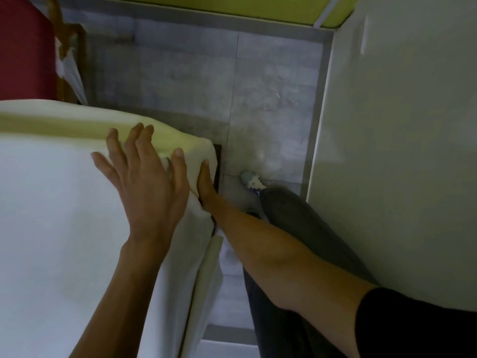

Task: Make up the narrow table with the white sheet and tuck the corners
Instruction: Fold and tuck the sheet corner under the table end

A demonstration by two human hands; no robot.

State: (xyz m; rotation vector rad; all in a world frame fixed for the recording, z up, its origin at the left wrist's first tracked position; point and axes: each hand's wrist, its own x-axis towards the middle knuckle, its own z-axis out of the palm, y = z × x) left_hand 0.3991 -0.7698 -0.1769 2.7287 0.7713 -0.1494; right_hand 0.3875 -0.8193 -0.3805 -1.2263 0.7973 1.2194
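Note:
The white sheet [51,208] covers the narrow table, which fills the left half of the view. A pale yellow band [77,125] runs along the table's far end. My left hand [144,182] lies flat on the sheet near the far right corner, fingers spread. My right hand [206,187] is pressed against the table's right side at that corner, its fingers pushed under the sheet and mostly hidden. A dark strip of the table frame [219,161] shows beside the corner.
A red chair with a wooden frame [25,47] stands at the far left. Grey tiled floor [206,73] lies beyond the table. A white wall or cabinet [400,125] rises on the right. My leg in grey trousers [296,228] and a patterned shoe [251,180] are beside the table.

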